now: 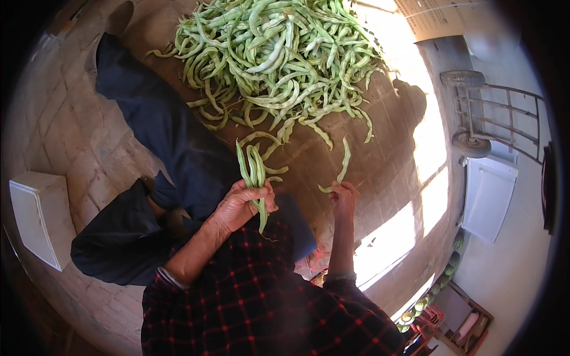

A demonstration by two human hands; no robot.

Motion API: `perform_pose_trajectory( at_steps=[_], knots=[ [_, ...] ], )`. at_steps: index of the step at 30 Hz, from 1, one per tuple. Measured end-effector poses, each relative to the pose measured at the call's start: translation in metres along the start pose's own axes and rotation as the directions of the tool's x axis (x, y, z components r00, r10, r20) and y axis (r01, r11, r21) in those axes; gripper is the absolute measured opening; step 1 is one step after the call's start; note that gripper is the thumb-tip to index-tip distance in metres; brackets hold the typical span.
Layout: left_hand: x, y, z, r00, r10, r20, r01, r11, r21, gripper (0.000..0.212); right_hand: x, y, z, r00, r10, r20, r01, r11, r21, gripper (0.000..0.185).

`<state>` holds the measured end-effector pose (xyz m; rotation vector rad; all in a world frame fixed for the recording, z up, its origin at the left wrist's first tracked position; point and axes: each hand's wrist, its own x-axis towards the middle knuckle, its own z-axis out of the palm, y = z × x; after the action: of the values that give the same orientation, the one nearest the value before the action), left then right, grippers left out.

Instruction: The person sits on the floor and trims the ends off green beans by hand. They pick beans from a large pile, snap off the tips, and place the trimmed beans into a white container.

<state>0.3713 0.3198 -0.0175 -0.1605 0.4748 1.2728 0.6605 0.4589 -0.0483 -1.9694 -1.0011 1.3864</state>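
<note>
My left hand (pixel 242 202) is closed around a small bunch of green bean pods (pixel 254 167), which point away from me with one tail hanging below the fist. Off to the right, my right hand (pixel 344 196) pinches a green bean pod (pixel 345 160) between thumb and fingers; a curved pod end also sticks out leftward from the pinch. Ahead of both hands a large heap of green bean pods (pixel 285 58) covers the floor. Several loose pods (pixel 262 135) lie between the heap and my left hand, partly hidden behind the bunch.
My outstretched leg in dark trousers (pixel 156 120) runs along the left of the heap. A white box-like object (pixel 40 218) stands at far left. Along the right wall are a hand truck (pixel 498 111), a white cabinet-like appliance (pixel 487 196) and a row of watermelons (pixel 436 287). A cardboard box (pixel 436 20) sits top right.
</note>
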Motion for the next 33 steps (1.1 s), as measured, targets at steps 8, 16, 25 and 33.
perform_pose_trajectory(
  at_steps=[8,16,25,33],
  knots=[
    [0.002,-0.001,0.001,1.000,-0.005,-0.005,0.005,1.000,0.002,0.017,0.056,-0.003,0.013,0.785,-0.620,-0.005,0.435,0.557,-0.708,0.054],
    [0.001,0.000,0.000,0.999,0.004,-0.037,-0.003,1.000,0.029,0.018,0.075,-0.086,0.131,0.704,-0.551,0.448,0.560,0.043,-0.827,0.071],
    [0.001,0.000,0.001,0.999,0.003,-0.035,-0.002,1.000,0.023,0.018,0.075,-0.032,0.080,0.570,-0.642,0.512,0.550,-0.164,-0.819,0.032],
    [0.002,0.001,0.002,1.000,-0.014,-0.025,0.015,0.999,0.043,0.018,0.065,0.016,-0.005,0.748,-0.627,0.216,0.241,-0.047,-0.969,0.046]
  ],
)
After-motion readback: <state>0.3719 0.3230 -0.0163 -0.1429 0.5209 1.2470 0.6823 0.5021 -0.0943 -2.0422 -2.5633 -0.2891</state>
